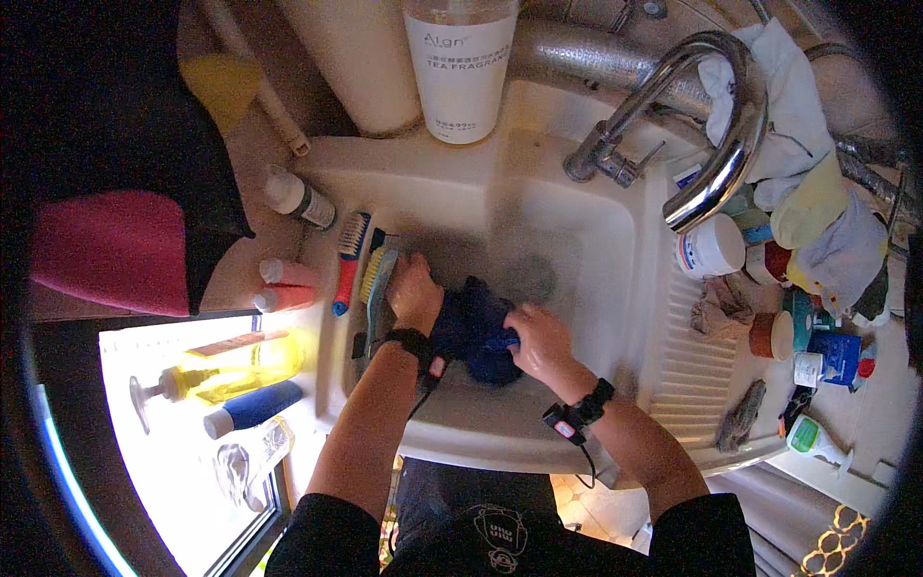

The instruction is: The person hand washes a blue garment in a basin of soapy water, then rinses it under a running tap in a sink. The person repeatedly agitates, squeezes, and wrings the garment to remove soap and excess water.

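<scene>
A bunched dark navy cloth (472, 328) lies low in the white sink basin (598, 288), between my two hands. My right hand (537, 339) grips its right side, the fingers curled over a fold. At the cloth's left edge is my left hand (417, 292), close beside a teal-backed scrub brush (380, 285) with pale yellow bristles. The left fingertips are hidden, so their hold on cloth or brush is unclear. Both hands look wet. Left of that brush, a red and blue brush (348, 263) rests on the basin's rim.
A chrome faucet (721, 144) arches over the basin's right side. Behind stands a large white-labelled bottle (461, 79). Bottles, among them a yellow pump bottle (252, 368), line the left. The ribbed washboard (692, 375) at right borders a white jar (710, 245) and crumpled cloths.
</scene>
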`<state>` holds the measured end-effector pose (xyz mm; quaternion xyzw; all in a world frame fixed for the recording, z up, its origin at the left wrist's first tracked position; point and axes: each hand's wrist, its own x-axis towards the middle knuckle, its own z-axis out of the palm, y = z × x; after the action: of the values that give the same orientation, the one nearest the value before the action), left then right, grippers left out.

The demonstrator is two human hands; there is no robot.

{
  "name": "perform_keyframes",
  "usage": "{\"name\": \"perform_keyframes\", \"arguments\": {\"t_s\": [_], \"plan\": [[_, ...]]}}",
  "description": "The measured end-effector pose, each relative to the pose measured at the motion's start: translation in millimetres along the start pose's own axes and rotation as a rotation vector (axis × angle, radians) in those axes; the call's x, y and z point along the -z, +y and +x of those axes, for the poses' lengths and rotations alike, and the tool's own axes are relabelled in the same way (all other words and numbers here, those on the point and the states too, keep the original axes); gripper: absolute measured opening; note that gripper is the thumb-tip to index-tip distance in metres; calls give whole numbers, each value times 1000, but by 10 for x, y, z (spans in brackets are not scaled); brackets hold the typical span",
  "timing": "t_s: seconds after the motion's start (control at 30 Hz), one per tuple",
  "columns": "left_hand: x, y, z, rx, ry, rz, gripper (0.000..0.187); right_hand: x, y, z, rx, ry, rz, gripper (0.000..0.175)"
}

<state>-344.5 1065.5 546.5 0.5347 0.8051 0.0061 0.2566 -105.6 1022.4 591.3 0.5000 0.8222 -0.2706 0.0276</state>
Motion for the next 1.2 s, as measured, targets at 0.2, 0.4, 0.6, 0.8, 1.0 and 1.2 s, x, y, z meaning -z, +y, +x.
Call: {"name": "perform_keyframes", "arguments": {"t_s": [0.2,0.4,0.6,0.8,1.0,1.2], "plan": [[-452,121,-304,206,-110,99,73,-707,-272,203,149,-114,-163,108],[-877,-346,-2,178,-86,-310,81,-951,-68,823,144,-166,247,84],[-786,-27,-38,260,248,-289,82,-891,-140,1107,182,137,-157,76],[-964,204,304,424,436,-300,76,-1041,-12,1416,75,-83,-30,92],[-1106,-21,505,216,559,-406,64,-1051,1,1664,148,-45,-149,64],[-829,-96,517,194,479,-682,52,-391,-145,1602,110,-149,162,54]]}}
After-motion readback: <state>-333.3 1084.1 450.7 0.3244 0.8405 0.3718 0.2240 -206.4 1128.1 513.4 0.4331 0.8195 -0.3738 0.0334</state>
